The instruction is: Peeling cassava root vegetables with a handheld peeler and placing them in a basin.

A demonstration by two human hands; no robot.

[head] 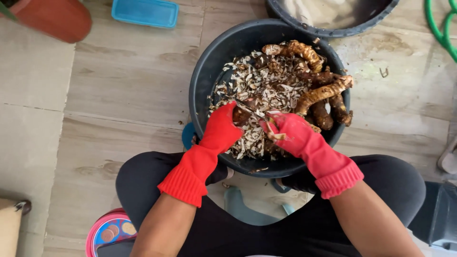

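over the dark basin (204, 81), so peelings drop onto the heap of shavings (259, 85), the left hand (221, 126) closes its fingers around a brown root (242, 115) while the right hand (290, 128) grips a knife (250, 108) laid against it. unpeeled roots (323, 93) crowd the basin's right side; a second tub (328, 28) sits beyond.

Wood-look tiled floor (119, 95) carrying tubs and containers

A dark basin (204, 81) sits at centre, a second tub (333, 31) upper right, a blue tray (145, 12) and red pot (57, 19) upper left.
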